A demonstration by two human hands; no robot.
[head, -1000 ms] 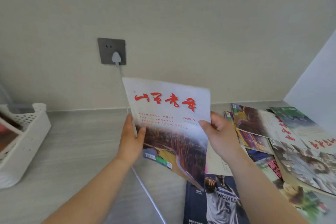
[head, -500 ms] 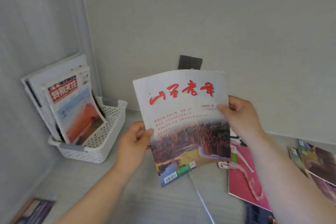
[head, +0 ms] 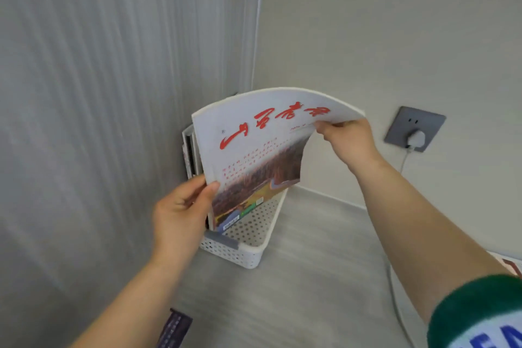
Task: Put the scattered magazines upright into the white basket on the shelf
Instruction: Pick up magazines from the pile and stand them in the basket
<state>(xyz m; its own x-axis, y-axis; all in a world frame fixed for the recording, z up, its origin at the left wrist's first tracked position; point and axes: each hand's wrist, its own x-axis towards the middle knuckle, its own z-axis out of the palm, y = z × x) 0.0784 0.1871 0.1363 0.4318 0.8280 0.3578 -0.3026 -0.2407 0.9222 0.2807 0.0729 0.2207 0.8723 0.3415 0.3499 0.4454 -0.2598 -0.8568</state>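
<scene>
Both hands hold one magazine with red title lettering, bowed over the white basket, bottom corner dipping inside it. Left hand pinches the lower left edge, thumb on the cover. Right hand pinches the top right corner. Other magazines stand upright in the basket against the left wall. Basket sits in the shelf corner. Wall socket with white plug to the right; green sleeve cuff low right
</scene>
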